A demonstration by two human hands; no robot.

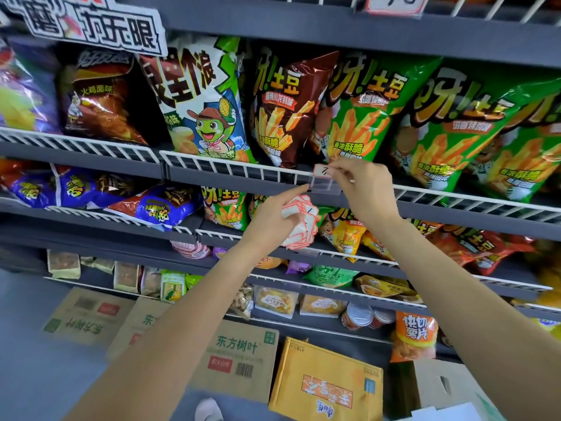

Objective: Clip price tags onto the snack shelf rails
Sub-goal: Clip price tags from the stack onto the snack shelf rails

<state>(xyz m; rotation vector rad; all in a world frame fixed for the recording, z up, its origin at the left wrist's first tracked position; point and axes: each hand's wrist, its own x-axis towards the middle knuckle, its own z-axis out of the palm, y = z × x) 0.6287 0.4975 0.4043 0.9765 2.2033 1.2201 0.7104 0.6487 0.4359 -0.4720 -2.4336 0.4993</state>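
Fingers: right hand point(364, 189) pinches white red-bordered price tag point(322, 171) at clear plastic holder point(324, 185) on white wire shelf rail point(230, 168)
Left hand point(274, 217): grips stack of spare tags point(302, 223), forefinger steadying holder
Progress: early; many tags left

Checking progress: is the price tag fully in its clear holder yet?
Not fully: the price tag sticks up above the clear holder, pinched by the right hand.

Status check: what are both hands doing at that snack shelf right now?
Right hand pinching price tag into clear holder on rail. Left hand gripping spare tags, forefinger steadying holder. Nothing in the way.
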